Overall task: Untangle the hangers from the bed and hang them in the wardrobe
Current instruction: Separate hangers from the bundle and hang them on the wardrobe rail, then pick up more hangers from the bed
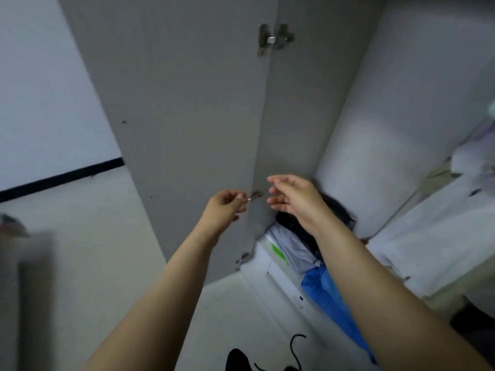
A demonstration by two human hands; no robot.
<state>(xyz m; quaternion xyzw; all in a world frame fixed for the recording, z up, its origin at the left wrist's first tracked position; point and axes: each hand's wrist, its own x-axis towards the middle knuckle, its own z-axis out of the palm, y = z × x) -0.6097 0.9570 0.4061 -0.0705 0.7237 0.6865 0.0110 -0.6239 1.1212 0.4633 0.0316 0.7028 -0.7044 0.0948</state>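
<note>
**Hands raised at the wardrobe door, no hanger in them**

Head view: Both bare forearms are stretched up and forward toward an open wardrobe (308, 116), seen from below. The grey door (174, 116) is swung out at about 11 o'clock from the hands, its upper hinge (274, 40) showing high at 12 o'clock along the seam where door meets cabinet side.

The left hand (225, 207) is held with fingers curled, and a small bright metal piece (249, 199) is seen at its fingertips, right by the middle hinge (256, 194). Whether that piece is pinched or merely touched cannot be told through the blur. The right hand (292, 194), at 3 o'clock from the left and just beside it, is kept loose, fingers spread and grasping nothing; it appears poised to help at the same spot.

No hanger is held by either hand. A thin black hook-shaped thing (296, 346) is seen at 6 o'clock near the bottom edge, possibly a hanger's hook, though this is uncertain. The bed is not in view.

Inside the wardrobe, at 5 o'clock from the hands, dark clothes (300, 223), a folded pale garment (292, 247) and blue cloth (329, 298) are piled. The hanging step is judged not to be under way at this moment.
</note>
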